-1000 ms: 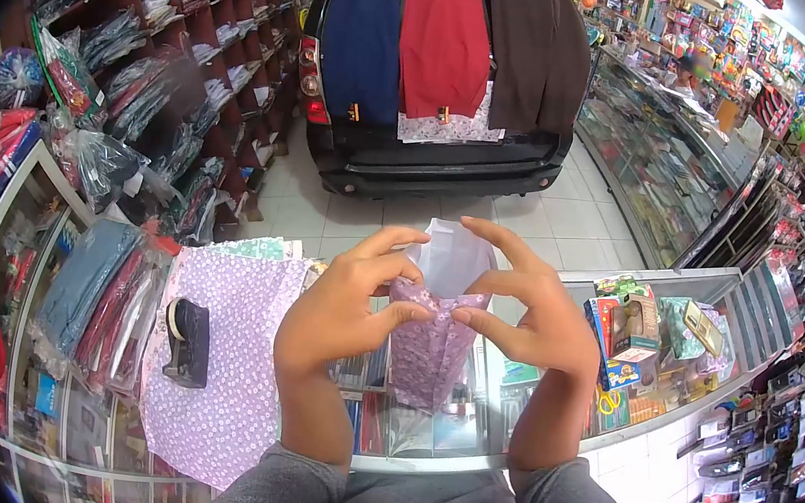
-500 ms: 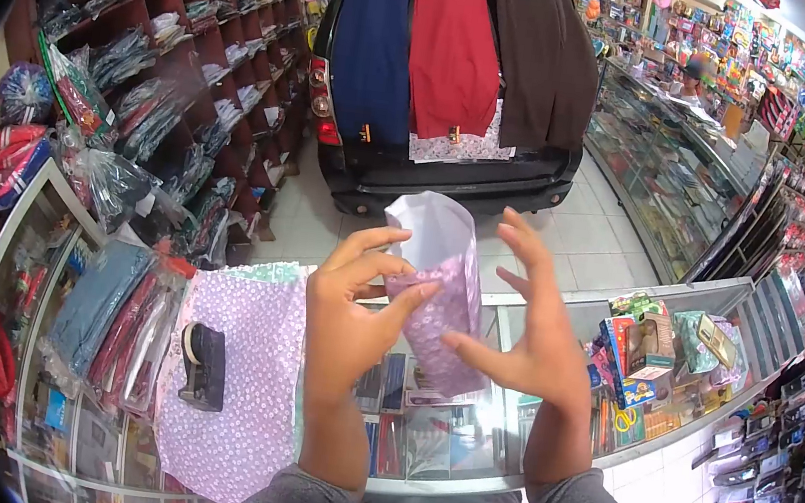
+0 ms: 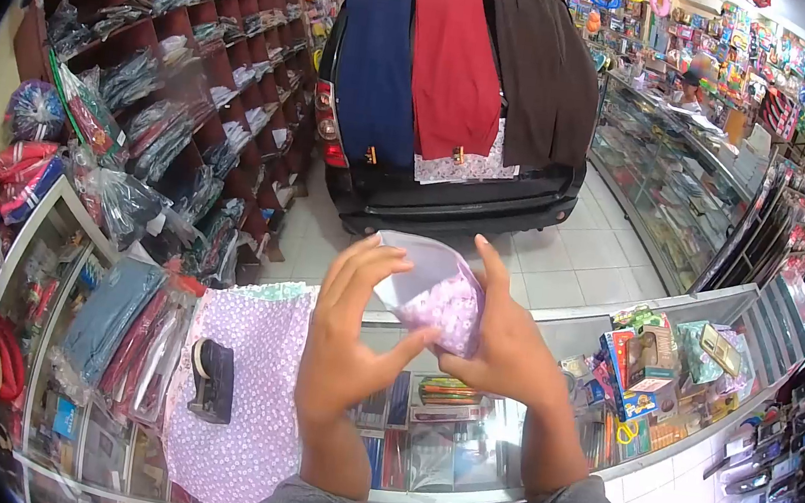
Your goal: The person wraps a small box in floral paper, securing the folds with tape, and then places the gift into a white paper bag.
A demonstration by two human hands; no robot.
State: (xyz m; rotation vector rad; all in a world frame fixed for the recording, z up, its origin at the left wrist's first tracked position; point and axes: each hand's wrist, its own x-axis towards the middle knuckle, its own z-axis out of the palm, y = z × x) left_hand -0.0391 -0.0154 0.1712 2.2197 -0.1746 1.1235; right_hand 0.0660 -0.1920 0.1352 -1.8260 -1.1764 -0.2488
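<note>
A pouch of purple floral wrapping paper (image 3: 448,309), white on its inside, is held above the glass counter with its open mouth facing up and toward me. My left hand (image 3: 343,340) grips its left side, fingers at the rim and thumb against the floral front. On the other side, my right hand (image 3: 514,354) holds the pouch's right edge, thumb near the bottom and index finger raised. The lower end is partly hidden by my hands. Left of them, a black tape dispenser (image 3: 213,381) rests on flat sheets of purple floral paper (image 3: 251,439).
The glass counter (image 3: 484,491) displays stationery. Plastic-wrapped garments (image 3: 150,341) lie at its left; boxes (image 3: 648,360) and a phone (image 3: 720,349) sit at its right. Beyond stands a black car (image 3: 448,207) draped with trousers. A person (image 3: 689,91) is behind the far counter.
The pouch has tipped so its mouth faces me more, and it has come lower in view. My right hand has closed onto its right side. The camera view has shifted slightly.
</note>
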